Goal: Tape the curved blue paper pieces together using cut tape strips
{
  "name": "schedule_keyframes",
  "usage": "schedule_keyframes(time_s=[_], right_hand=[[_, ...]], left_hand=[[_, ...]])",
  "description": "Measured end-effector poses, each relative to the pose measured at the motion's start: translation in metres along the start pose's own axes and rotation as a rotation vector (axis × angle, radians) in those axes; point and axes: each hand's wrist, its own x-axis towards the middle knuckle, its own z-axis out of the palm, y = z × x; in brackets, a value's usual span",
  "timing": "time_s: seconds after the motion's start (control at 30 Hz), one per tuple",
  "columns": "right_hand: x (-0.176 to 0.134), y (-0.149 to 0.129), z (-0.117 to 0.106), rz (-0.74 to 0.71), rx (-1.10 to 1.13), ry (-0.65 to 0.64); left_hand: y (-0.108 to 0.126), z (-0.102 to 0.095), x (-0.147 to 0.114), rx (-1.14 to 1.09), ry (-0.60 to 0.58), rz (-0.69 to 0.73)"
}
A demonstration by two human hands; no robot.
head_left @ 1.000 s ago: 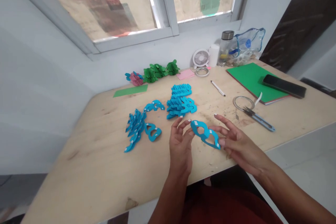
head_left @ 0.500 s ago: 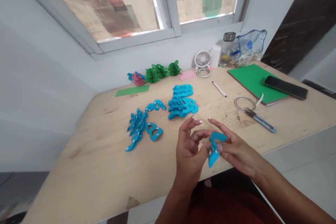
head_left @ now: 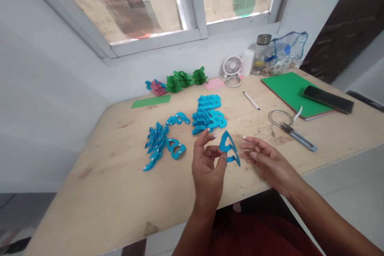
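Observation:
Between thumb and fingers, my left hand (head_left: pixel 208 168) pinches a folded blue paper cutout (head_left: pixel 225 142) above the table near its front edge. My right hand (head_left: pixel 265 160) is just right of the cutout, fingers apart and holding nothing. Left of my hands lies a row of blue cutouts with white tape pieces (head_left: pixel 156 142). Beside that row rests a single taped blue cutout (head_left: pixel 176 149), with another blue cutout (head_left: pixel 179 119) farther back. Past my left hand stand folded blue cutouts in two bunches, a nearer one (head_left: pixel 207 120) and a farther one (head_left: pixel 209 101).
At the right lie thread snips (head_left: pixel 300 138), a tape roll (head_left: pixel 280 117), a green paper stack (head_left: pixel 291 90) and a phone (head_left: pixel 328 99). A white pen (head_left: pixel 251 101) lies mid-table. Along the wall are green paper shapes (head_left: pixel 183 80), a small fan (head_left: pixel 232 65) and a bottle (head_left: pixel 261 54).
My right hand has let go of the blue cutout and moved right, its fingers opening. My left hand has moved slightly left and up, still pinching the cutout.

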Motion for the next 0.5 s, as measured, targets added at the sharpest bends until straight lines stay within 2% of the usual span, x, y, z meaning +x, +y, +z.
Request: schedule_keyframes(time_s=[0.17, 0.3, 0.5], right_hand=[[-0.006, -0.005, 0.004, -0.07, -0.012, 0.048], [-0.01, -0.004, 0.007, -0.142, -0.133, 0.087], [-0.014, -0.004, 0.014, -0.237, -0.258, 0.034]], left_hand=[[-0.007, -0.003, 0.004, 0.059, 0.037, -0.028], [-0.011, -0.001, 0.003, 0.123, 0.025, -0.038], [-0.012, 0.001, 0.002, 0.151, 0.004, -0.034]])
